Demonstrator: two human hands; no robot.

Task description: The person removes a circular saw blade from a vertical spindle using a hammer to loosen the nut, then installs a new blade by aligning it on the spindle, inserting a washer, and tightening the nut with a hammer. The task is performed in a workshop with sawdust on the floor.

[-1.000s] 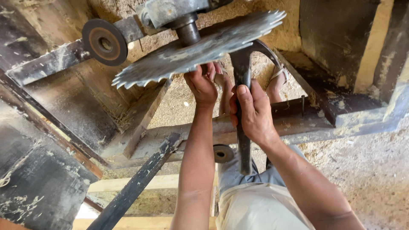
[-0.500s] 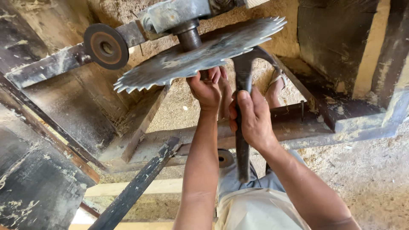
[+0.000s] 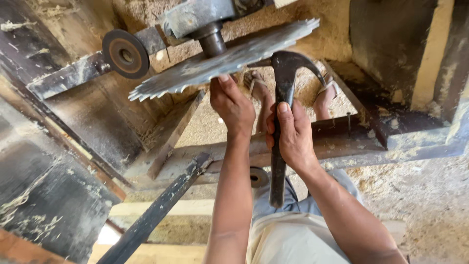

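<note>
Crowding the view from the left, a dark slanted wooden panel [image 3: 63,195] dusted with sawdust, plus a rusty small round disc [image 3: 125,53] fixed on a grey metal bar [image 3: 68,78] just beside the blade's toothed edge. Running across below the hands, a dark steel frame rail [image 3: 351,146] with a diagonal black strut [image 3: 156,215] crossing toward the lower left. Underfoot, sawdust-covered ground [image 3: 430,205], two sandalled feet [image 3: 259,88] visible past the blade (partly hidden by blade and hammer).

Compared with half a second ago, little changed: same grips, hands seeming a touch closer under the blade, hammer head nearer its underside.

Tilted on a thick grey shaft [image 3: 213,41], a large circular saw blade [image 3: 229,56], dull grey and dusty, teeth showing along the lower left and upper right rim, hanging above both hands at the top centre. Pressed up against its underside, left hand [image 3: 233,105], fingers curled at the blade's lower face; whether pinching something small cannot be told. Wrapped tightly around a dark hammer [image 3: 281,117] handle, right hand [image 3: 293,137], thumb along the shaft; curved claw head up, just under the blade's edge, contact not clear.
</note>
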